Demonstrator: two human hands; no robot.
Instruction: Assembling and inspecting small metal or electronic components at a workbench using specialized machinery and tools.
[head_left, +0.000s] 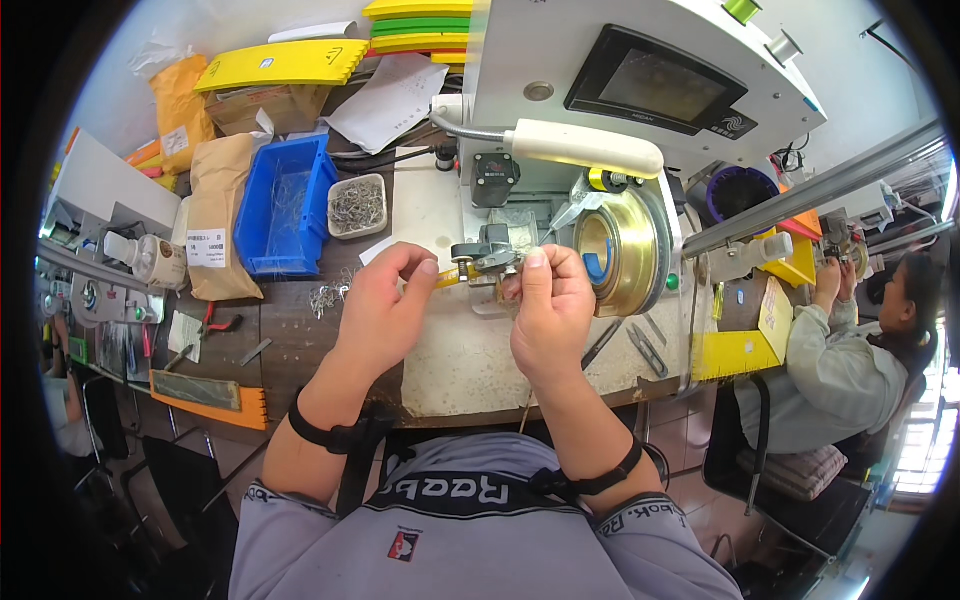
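Both my hands are raised at the small metal clamp mechanism on the front of a white bench machine. My left hand is closed, thumb and fingers drawn together beside the mechanism's black roller. A short yellow piece shows at its fingertips; whether they grip it is unclear. On the other side, my right hand pinches with the thumb against the curled fingers, and what lies between them is too small to make out. Close to that hand is a large brass-coloured disc with a blue piece on it.
A cream lamp hangs over the mechanism. Leftward stand a white tub of small metal parts, a blue bin and a paper bag. Thread snips and tweezers lie at right. Another person sits far right.
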